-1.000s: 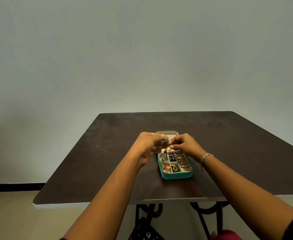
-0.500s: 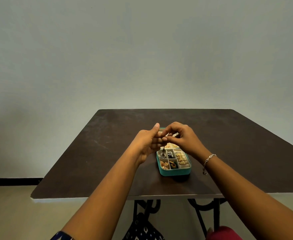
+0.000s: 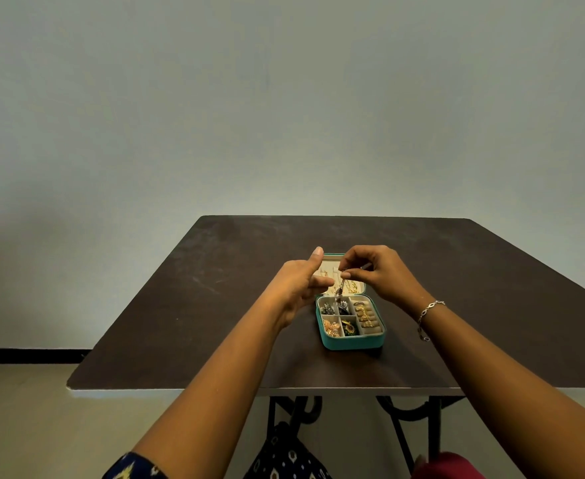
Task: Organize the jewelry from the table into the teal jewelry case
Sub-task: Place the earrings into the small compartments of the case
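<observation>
Nearest: left forearm with a dark blue patterned sleeve (image 3: 135,466) at the bottom edge. A red item (image 3: 446,466) sits bottom right, cut off, kind unclear. Dark patterned cloth (image 3: 284,454) hangs under the table between black curved metal legs (image 3: 401,416).

Dark brown surface (image 3: 215,340), scuffed in places. The teal jewelry case (image 3: 353,342) lies on it near the middle, open, base toward the person. Base compartments:
- Near-left: a gold leafy piece (image 3: 331,328).
- Near-middle: a green-and-gold piece (image 3: 349,328).
- Far-left: dark silver pieces (image 3: 327,308).
- Far-middle: another dark piece (image 3: 343,305).
- Right column: cream ring rolls with gold rings (image 3: 365,312) pushed in.

A silver chain bracelet (image 3: 429,311) is on the right wrist.

Left hand (image 3: 298,288) hovers just left of the case. Its thumb points up and its fingers are loosely extended toward the middle, holding nothing visible. Right hand (image 3: 381,271) is over the hinge area, fingertips pinched together on the top of a small dark dangling jewelry piece (image 3: 341,286). The piece hangs straight down above the far-middle compartment. Its lower end looks near the divider, contact unclear. A left fingertip is just beside it, touching or not I can't tell.

Behind the hands the case lid (image 3: 332,267) lies open, cream lined, with gold chain (image 3: 351,286) in it, partly hidden.

Farthest: plain grey-green wall (image 3: 284,98), black skirting (image 3: 25,356) at left, beige floor (image 3: 25,409).
</observation>
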`<action>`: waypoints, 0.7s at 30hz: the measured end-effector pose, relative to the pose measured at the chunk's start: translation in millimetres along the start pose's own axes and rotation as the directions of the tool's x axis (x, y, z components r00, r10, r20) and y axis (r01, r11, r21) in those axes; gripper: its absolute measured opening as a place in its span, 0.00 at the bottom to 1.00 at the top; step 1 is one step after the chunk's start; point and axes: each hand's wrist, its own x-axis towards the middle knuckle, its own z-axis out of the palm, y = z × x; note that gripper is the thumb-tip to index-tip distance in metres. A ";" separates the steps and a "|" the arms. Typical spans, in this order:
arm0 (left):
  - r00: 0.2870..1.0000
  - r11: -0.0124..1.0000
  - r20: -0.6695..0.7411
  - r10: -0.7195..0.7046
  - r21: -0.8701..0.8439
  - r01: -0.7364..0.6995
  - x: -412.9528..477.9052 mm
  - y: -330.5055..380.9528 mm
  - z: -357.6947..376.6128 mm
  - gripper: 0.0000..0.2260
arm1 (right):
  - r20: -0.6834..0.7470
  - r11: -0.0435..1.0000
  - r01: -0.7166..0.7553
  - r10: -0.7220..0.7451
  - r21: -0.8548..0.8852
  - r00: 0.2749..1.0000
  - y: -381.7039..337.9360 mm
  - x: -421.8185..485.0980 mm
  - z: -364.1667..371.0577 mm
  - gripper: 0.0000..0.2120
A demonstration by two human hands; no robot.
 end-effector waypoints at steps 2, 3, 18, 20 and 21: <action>0.999 1.000 -0.025 -0.026 -0.010 0.026 2.8 -3.1 -3.2 0.18 | 0.028 0.999 -0.009 0.010 -0.041 1.000 3.7 -0.4 -1.7 0.03; 0.999 0.999 -0.036 -0.035 -0.016 0.034 3.9 -4.6 -4.6 0.17 | 0.037 0.998 -0.012 0.014 -0.058 0.999 5.6 -0.6 -2.2 0.03; 0.982 0.994 -0.158 -0.103 0.020 0.108 24.5 -31.9 -10.8 0.17 | 0.090 0.981 -0.050 0.068 -0.189 0.994 30.4 -8.5 13.1 0.08; 0.980 0.993 -0.165 -0.110 0.028 0.117 26.9 -35.7 -9.5 0.08 | 0.109 0.974 -0.051 0.077 -0.223 0.991 32.8 -9.5 16.3 0.08; 0.979 0.992 -0.171 -0.111 0.038 0.119 27.6 -37.0 -8.5 0.06 | 0.113 0.969 -0.049 0.078 -0.242 0.991 33.6 -9.9 18.0 0.08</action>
